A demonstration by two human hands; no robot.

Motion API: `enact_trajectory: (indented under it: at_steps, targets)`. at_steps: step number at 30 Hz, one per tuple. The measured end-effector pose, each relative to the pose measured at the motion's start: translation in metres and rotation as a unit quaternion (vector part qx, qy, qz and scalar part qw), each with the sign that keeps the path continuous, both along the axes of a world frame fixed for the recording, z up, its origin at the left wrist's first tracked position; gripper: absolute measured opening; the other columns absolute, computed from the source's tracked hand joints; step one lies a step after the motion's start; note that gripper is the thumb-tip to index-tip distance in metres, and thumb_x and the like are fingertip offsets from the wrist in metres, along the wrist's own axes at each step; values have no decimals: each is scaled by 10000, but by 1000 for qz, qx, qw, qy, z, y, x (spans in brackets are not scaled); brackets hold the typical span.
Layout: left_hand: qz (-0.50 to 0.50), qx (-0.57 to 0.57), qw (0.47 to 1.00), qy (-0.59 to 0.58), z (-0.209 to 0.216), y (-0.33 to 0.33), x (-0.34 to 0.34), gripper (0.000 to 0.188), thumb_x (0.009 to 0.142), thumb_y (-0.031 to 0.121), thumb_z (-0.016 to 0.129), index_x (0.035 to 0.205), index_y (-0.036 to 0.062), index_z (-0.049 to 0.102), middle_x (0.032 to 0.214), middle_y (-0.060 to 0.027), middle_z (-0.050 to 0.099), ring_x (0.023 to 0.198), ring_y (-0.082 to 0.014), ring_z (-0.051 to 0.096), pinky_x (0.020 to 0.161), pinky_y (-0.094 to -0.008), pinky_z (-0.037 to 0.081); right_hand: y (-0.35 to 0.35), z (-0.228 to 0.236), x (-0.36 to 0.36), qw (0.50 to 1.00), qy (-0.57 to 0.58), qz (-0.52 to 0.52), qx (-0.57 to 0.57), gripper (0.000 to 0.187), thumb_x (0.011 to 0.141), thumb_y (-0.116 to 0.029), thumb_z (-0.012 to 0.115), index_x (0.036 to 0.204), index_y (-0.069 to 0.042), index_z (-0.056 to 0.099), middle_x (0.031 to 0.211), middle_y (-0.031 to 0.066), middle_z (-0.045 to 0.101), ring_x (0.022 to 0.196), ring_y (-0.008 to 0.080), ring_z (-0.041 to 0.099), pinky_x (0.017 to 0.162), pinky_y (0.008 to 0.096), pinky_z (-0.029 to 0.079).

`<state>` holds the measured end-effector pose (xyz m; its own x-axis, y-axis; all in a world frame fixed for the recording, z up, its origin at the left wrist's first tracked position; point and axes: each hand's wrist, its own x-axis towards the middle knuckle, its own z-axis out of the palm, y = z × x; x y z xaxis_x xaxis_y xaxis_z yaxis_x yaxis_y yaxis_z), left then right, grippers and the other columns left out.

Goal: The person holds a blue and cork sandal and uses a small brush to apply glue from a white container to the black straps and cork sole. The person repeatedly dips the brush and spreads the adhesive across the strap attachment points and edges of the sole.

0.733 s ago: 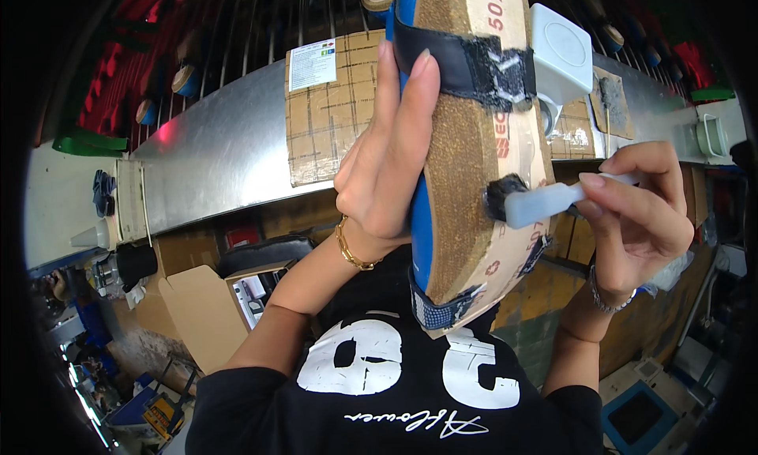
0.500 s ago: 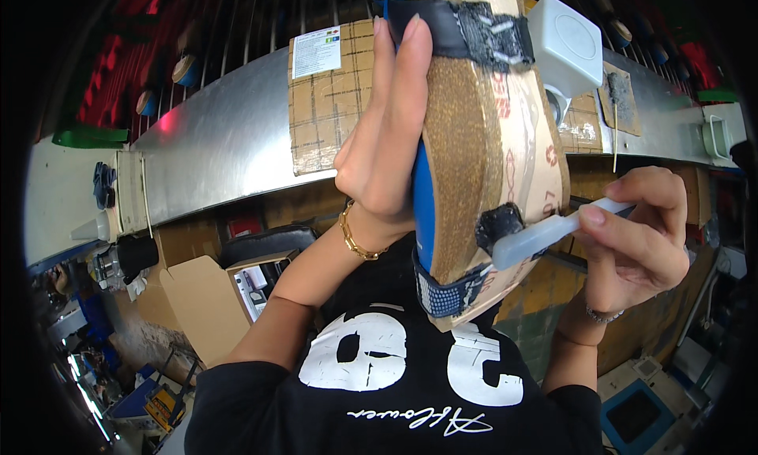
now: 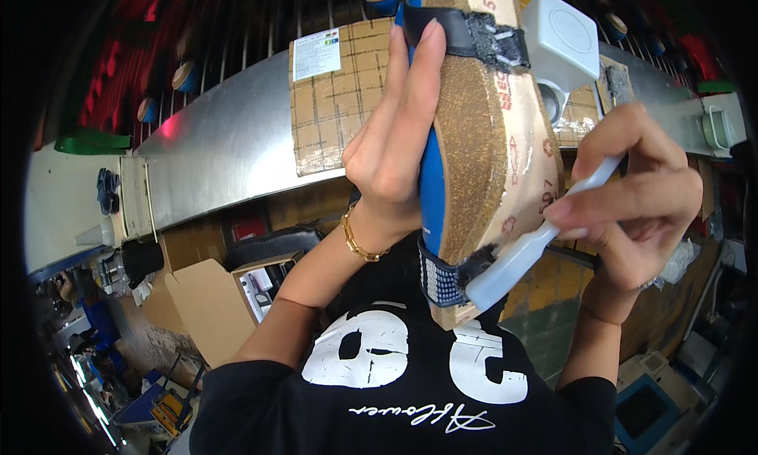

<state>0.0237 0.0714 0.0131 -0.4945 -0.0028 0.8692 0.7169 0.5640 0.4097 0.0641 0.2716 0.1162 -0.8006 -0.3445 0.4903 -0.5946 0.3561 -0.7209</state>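
Left hand grips the cork-soled sandal upright; right hand pinches a white brush, bristles at six o'clock. Glue might smear the straps.

torso: black T-shirt, short sleeves ending above the elbows | print: large cracked white numerals across the chest, thin white cursive line beneath | left hand: bare, gold chain bracelet at wrist | right hand: bare, thin pale bracelet at wrist | nails: short, unpainted
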Motion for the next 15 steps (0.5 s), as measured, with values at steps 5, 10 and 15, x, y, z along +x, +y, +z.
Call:
enact_trajectory:
  at_steps: [5, 10, 15]
  targets:
    - [-8, 13, 1000, -23, -7, 0, -11, 813, 794, 152, 826, 1479, -32, 429, 1029, -151, 756, 866, -174, 747, 718, -263, 614, 4, -14, -32, 985, 73, -157, 1, 148, 848, -7, 735, 987, -17, 781, 836, 57, 638, 776, 122, 569, 682, 228, 425]
    - [49, 18, 998, -22, -7, -6, -19, 819, 770, 199, 854, 1463, -16, 472, 1011, -136, 759, 784, -160, 740, 659, -260, 592, -12, -23, 6, 979, -1, -203, 2, 150, 811, -9, 757, 952, -36, 799, 768, 39, 616, 705, 112, 562, 628, 237, 427]
    - [69, 19, 996, -47, -11, -12, -20, 776, 757, 178, 851, 1437, 2, 521, 1044, -126, 757, 728, -136, 720, 607, -257, 565, -28, -16, 35, 977, -71, -193, -60, 210, 700, 12, 785, 902, -43, 807, 796, 40, 621, 691, 113, 535, 612, 238, 385]
